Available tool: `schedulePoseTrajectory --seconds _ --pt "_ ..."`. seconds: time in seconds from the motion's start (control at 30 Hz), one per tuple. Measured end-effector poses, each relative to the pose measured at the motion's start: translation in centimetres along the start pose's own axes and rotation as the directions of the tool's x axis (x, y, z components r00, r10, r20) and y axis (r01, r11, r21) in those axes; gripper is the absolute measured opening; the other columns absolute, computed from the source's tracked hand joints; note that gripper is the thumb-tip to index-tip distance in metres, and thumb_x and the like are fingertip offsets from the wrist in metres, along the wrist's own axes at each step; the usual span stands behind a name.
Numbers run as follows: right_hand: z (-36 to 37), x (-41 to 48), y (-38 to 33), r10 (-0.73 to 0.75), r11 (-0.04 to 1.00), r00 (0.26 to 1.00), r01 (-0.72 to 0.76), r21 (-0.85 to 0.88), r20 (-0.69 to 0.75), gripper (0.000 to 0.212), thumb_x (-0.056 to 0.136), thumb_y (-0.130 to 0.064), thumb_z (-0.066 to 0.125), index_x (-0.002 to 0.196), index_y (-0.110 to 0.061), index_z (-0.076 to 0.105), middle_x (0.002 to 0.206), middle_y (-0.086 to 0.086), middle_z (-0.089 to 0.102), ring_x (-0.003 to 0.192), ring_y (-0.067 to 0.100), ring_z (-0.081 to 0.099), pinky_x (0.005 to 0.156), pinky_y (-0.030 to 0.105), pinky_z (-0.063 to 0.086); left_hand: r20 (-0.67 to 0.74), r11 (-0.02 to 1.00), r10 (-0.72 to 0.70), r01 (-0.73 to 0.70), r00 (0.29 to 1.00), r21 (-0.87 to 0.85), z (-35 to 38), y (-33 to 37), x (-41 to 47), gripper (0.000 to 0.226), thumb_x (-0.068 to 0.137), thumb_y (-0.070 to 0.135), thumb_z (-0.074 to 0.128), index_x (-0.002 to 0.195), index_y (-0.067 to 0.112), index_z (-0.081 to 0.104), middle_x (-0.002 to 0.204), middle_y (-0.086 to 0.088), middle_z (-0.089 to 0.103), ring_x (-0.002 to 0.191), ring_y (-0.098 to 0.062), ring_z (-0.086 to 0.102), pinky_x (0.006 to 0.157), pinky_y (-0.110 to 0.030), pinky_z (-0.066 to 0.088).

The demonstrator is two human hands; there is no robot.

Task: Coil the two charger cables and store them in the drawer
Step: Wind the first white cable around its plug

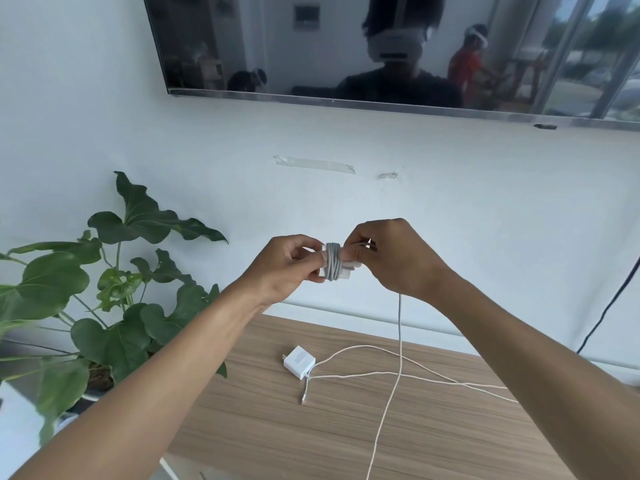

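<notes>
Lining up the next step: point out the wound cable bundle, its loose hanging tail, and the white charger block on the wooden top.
wound cable bundle point(333, 263): head view, middle of the grey wraps.
loose tail point(400, 327): head view, its straight hanging stretch.
white charger block point(300, 362): head view, its top face.

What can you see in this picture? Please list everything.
Wound charger: one, white block wrapped in grey cable, held in the air between both hands.
Loose cable tail: one, whitish, hanging below the right hand.
Second charger: one, white, on the cabinet top, its cable spread out uncoiled.
Cabinet top: one, light wood, below the hands.
Plant: one, green, left.
TV: one, dark, on the wall above.
Tape strips: two, clear, on the wall.
Black cable: one, right edge.
Left hand: grips the wound charger.
Right hand: holds its other end.
</notes>
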State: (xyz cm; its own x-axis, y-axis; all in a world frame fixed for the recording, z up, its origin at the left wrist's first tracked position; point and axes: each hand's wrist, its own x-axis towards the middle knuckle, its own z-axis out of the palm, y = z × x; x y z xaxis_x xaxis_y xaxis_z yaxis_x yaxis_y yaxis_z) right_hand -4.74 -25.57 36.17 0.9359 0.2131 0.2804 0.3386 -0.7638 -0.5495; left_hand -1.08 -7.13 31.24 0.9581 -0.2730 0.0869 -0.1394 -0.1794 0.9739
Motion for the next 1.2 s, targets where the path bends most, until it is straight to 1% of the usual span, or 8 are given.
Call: schedulePoseTrajectory --seconds 0.2,0.33,0.47,0.6,0.77,0.93,1.07,1.2 --pt "0.9 0.3 0.5 -0.029 0.992 0.997 0.037 0.123 -0.065 0.009 0.084 -0.023 0.072 0.077 -0.016 0.071 0.063 -0.015 0.060 0.049 0.002 0.047 0.043 0.012 0.032 0.145 0.999 -0.033 0.032 0.989 0.007 -1.9 0.7 0.6 0.011 0.091 0.009 0.063 0.099 0.003 0.068 0.104 -0.042 0.059 0.085 -0.032 0.062 0.078 -0.029 0.057" --pt "0.7 1.1 0.7 0.034 0.974 0.999 -0.031 0.227 -0.010 0.010 0.086 -0.024 0.070 0.080 -0.016 0.073 0.046 -0.019 0.053 0.041 0.006 0.039 0.043 0.009 0.028 0.228 0.994 -0.049 0.069 0.972 -0.082 -2.4 0.9 0.7 0.018 0.093 0.006 0.058 0.105 -0.004 0.065 0.101 -0.027 0.062 0.088 -0.031 0.060 0.072 -0.025 0.057" --pt "0.2 1.9 1.2 0.066 0.809 0.975 -0.177 0.560 0.212 0.011 0.086 -0.020 0.069 0.078 -0.012 0.072 0.062 -0.001 0.051 0.055 0.015 0.034 0.049 0.022 0.030 0.330 0.960 -0.038 0.127 0.943 -0.251 -3.0 0.7 0.4 0.020 0.090 0.008 0.058 0.106 -0.003 0.064 0.091 -0.017 0.065 0.077 -0.019 0.065 0.072 -0.026 0.057" --pt "1.1 2.0 1.3 0.017 0.723 0.977 -0.158 0.673 0.210 0.012 0.091 -0.012 0.060 0.084 -0.009 0.069 0.061 -0.005 0.057 0.049 0.009 0.039 0.048 0.020 0.030 0.350 0.923 -0.025 0.156 0.936 -0.351 -3.3 0.8 0.0 0.022 0.087 0.011 0.059 0.103 -0.003 0.064 0.084 -0.012 0.065 0.073 -0.016 0.065 0.069 -0.026 0.057" --pt "3.5 1.8 1.3 0.088 0.594 0.995 -0.088 0.800 0.044 0.022 0.095 -0.002 0.052 0.083 -0.013 0.067 0.055 -0.004 0.045 0.047 0.008 0.035 0.045 0.016 0.030 0.261 0.884 0.016 0.109 0.965 -0.454 -3.5 1.8 0.1 0.024 0.094 0.012 0.050 0.105 -0.005 0.062 0.081 -0.008 0.066 0.074 -0.014 0.065 0.067 -0.025 0.057" --pt "5.0 2.2 0.6 0.254 0.707 0.922 0.029 0.707 -0.292 0.016 0.092 -0.012 0.060 0.084 -0.020 0.071 0.046 -0.014 0.049 0.045 0.009 0.034 0.047 0.021 0.031 0.102 0.870 -0.035 0.080 0.994 -0.486 -2.6 2.8 0.7 0.020 0.097 0.007 0.047 0.091 -0.002 0.063 0.084 -0.011 0.065 0.078 -0.019 0.063 0.067 -0.026 0.057" --pt "6.2 2.0 0.0 0.300 0.702 0.893 0.031 0.712 -0.335 0.016 0.092 -0.020 0.062 0.079 -0.022 0.070 0.058 -0.005 0.056 0.048 0.011 0.040 0.048 0.024 0.036 0.007 0.804 -0.063 0.055 0.998 -0.592 -1.7 3.7 1.0 0.019 0.095 0.007 0.051 0.088 -0.001 0.066 0.083 -0.011 0.070 0.078 -0.019 0.067 0.070 -0.026 0.059" --pt "7.0 1.5 -0.2 0.368 0.730 0.864 -0.040 0.682 -0.343 0.014 0.091 -0.026 0.063 0.085 -0.018 0.072 0.066 -0.008 0.063 0.046 0.002 0.043 0.048 0.016 0.039 -0.147 0.869 -0.060 -0.020 0.987 -0.494 -1.2 3.9 1.7 0.017 0.093 0.006 0.055 0.094 -0.006 0.067 0.093 -0.018 0.068 0.085 -0.025 0.066 0.074 -0.027 0.059"
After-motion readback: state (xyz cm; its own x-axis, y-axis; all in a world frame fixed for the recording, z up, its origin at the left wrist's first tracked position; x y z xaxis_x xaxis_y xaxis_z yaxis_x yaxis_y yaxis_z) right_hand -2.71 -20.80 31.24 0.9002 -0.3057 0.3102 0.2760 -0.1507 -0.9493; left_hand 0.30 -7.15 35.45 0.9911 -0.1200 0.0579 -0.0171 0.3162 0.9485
